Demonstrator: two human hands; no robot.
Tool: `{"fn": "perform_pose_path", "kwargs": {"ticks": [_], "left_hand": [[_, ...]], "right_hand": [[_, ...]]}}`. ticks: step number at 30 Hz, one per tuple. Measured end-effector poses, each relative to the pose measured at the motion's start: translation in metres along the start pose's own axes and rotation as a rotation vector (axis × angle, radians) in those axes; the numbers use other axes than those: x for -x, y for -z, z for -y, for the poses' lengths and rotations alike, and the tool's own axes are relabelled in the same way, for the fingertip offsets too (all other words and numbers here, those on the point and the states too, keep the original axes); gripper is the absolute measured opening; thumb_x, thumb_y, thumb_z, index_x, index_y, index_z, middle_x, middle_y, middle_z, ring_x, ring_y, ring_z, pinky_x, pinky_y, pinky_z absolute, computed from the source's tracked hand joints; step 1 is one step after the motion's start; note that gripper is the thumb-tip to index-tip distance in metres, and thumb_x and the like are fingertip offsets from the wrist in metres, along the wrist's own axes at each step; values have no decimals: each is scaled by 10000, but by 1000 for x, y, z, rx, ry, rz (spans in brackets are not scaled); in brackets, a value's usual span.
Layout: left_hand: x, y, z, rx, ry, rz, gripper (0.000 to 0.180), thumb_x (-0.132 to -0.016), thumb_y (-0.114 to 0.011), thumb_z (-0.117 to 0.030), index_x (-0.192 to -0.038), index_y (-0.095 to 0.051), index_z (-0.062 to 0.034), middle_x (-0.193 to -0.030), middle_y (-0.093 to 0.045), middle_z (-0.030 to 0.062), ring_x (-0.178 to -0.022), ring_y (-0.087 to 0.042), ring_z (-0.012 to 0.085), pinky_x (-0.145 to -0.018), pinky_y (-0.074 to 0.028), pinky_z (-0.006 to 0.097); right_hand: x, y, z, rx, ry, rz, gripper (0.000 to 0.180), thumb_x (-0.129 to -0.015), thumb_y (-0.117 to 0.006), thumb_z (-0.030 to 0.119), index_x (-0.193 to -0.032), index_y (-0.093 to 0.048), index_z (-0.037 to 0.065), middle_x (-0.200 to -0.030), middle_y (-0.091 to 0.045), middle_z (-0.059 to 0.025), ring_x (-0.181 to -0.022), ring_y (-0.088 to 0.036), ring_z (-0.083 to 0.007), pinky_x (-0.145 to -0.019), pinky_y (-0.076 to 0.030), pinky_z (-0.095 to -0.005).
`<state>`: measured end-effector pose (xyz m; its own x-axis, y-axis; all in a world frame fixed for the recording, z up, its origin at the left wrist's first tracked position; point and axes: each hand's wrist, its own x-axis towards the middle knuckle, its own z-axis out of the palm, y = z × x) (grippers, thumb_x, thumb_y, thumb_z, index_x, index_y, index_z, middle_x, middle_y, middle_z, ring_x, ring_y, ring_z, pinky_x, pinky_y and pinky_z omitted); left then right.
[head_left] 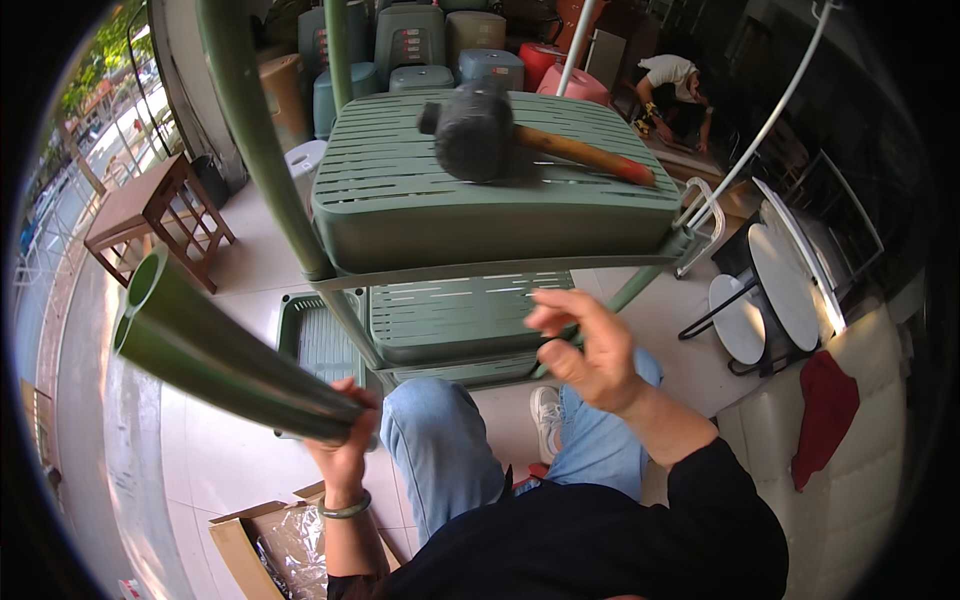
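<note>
My left hand (345,440) is closed round the lower ends of hollow green tubes (225,350); two of their open ends show at the upper left. In front of my knees stands a green shelf unit (500,235) with slatted tiers and upright poles. My right hand (595,355) is raised near its lower tier (450,310), fingers apart and slightly bent, with nothing in them. On the upper tier lies a mallet (478,135), its black head to the left and its wooden handle, red at the end, pointing right.
A green slatted tray (325,330) rests on the floor left of the unit. An open cardboard box (245,550) lies by my left arm. A wooden stool (150,205) stands farther left. At right are white round-topped seats (740,320) and a red cloth (825,415). Another person (675,95) crouches far right.
</note>
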<state>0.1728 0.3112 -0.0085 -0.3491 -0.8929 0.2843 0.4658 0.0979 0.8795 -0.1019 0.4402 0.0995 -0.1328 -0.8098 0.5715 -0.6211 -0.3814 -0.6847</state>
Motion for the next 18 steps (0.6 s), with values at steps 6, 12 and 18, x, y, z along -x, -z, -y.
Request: {"fn": "perform_pose_path", "kwargs": {"ticks": [6,12,18], "left_hand": [[0,-167,-27,-57,301,682,266,-868,-744,-115,-1050,-592,6,-854,-636,21,-748,-594,82,-638,-499,237],[-45,-247,-25,-204,35,590,241,-894,-635,23,-1127,-575,28,-1118,-664,144,-996,-654,189,-893,-536,325],[-97,-289,-58,-344,-55,483,396,-984,-513,-169,-1314,-392,14,-642,-481,10,-443,-434,68,-400,-350,194]], "right_hand": [[22,10,24,-603,-148,-12,454,-966,-616,284,-1298,-457,18,-1154,-572,-89,-1044,-568,-163,-910,-455,-325],[39,182,-17,-507,211,-707,520,-993,-505,443,-1295,-413,29,-865,-600,-110,-761,-587,-191,-733,-497,-353],[-47,280,-103,-443,309,-733,452,-994,-555,331,-1333,-435,57,-807,-534,-49,-696,-526,-140,-679,-466,-294]]}}
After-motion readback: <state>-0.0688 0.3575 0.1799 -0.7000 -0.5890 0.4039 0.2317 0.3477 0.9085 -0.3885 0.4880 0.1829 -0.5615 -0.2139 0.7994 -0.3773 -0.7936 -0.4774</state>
